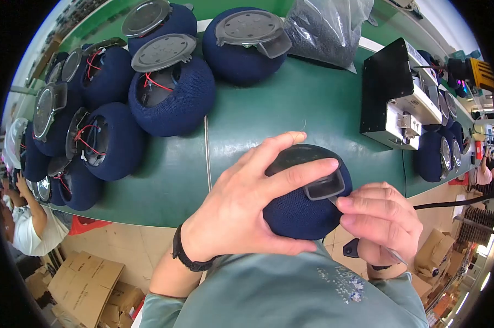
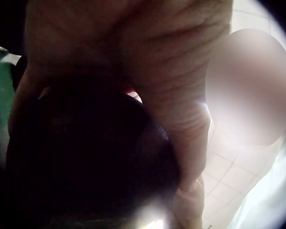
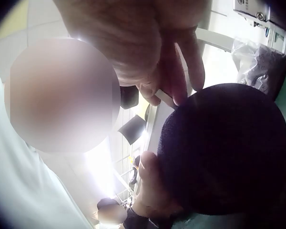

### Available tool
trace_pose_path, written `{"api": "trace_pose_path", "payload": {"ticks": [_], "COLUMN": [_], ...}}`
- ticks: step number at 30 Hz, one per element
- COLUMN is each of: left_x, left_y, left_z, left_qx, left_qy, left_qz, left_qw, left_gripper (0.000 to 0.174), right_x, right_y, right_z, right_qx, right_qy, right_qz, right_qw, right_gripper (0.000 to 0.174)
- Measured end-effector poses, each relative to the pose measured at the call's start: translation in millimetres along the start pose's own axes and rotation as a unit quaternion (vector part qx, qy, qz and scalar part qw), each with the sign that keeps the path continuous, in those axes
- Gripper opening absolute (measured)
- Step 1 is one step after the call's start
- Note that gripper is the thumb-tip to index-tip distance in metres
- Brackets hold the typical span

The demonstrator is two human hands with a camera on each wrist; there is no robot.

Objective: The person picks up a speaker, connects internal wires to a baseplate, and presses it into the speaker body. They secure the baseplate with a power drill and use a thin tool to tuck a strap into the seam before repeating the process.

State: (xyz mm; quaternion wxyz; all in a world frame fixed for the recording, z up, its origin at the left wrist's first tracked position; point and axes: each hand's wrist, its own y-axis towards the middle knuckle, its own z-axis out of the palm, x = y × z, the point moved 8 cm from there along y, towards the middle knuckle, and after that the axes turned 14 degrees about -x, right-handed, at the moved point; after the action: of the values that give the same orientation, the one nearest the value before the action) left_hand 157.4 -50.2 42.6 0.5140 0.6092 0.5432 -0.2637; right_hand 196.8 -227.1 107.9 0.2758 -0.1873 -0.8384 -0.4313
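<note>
A person's left hand (image 1: 239, 202) holding a blue ball (image 1: 301, 213), fingers spread, right hand (image 1: 386, 221) pinching a thin flat tool (image 3: 167, 98) at its side, more balls (image 1: 176, 106) farther left.

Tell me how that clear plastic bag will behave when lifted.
The clear bag will probably sag and change shape, its film being thin and wrinkled. Its dark contents look like many small pieces, so they may shift. The shiny film could be slippery.
</note>
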Motion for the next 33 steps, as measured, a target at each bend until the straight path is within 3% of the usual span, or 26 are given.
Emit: {"api": "trace_pose_path", "payload": {"ticks": [6, 10, 12, 16, 18, 28, 31, 33], "left_x": [-0.4, -1.2, 2.3, 4.7, 3.6, -0.2, 1.0, -1.6], "left_y": [2.9, 3.8, 3.3, 3.0, 3.4, 5.5, 4.1, 3.8], "left_z": [1.1, 1.8, 1.3, 0.7, 1.3, 1.7, 0.1, 0.7], "left_qx": [-0.006, -0.014, -0.016, -0.014, -0.015, -0.01, -0.017, -0.013], "left_qy": [0.015, 0.015, 0.005, -0.004, -0.002, 0.016, 0.012, 0.021], "left_qz": [0.026, 0.033, 0.019, 0.009, 0.011, 0.017, 0.02, 0.021], "left_qw": [1.0, 0.999, 1.0, 1.0, 1.0, 1.0, 1.0, 0.999], "left_gripper": [0.095, 0.094, 0.094, 0.094, 0.094, 0.094, 0.094, 0.093], "right_x": [-3.3, -3.1, -9.0, -7.9, -1.7, 2.9, -7.8, -8.2], "right_y": [1.0, 4.3, 4.0, -2.4, 0.4, 9.0, -1.0, -9.1], "right_z": [6.1, 6.5, -1.3, -0.5, 6.4, 8.3, 1.4, -10.5], "right_qx": [-0.003, 0.01, -0.037, -0.064, -0.029, 0.028, -0.033, -0.149], "right_qy": [0.008, -0.01, 0.033, 0.046, 0.012, -0.048, 0.064, 0.18], "right_qz": [-0.023, 0.005, 0.043, 0.021, -0.06, -0.038, 0.004, 0.016], "right_qw": [1.0, 1.0, 0.998, 0.997, 0.998, 0.998, 0.997, 0.972], "right_gripper": [0.029, 0.027, 0.026, 0.025, 0.028, 0.032, 0.024, 0.008]}}
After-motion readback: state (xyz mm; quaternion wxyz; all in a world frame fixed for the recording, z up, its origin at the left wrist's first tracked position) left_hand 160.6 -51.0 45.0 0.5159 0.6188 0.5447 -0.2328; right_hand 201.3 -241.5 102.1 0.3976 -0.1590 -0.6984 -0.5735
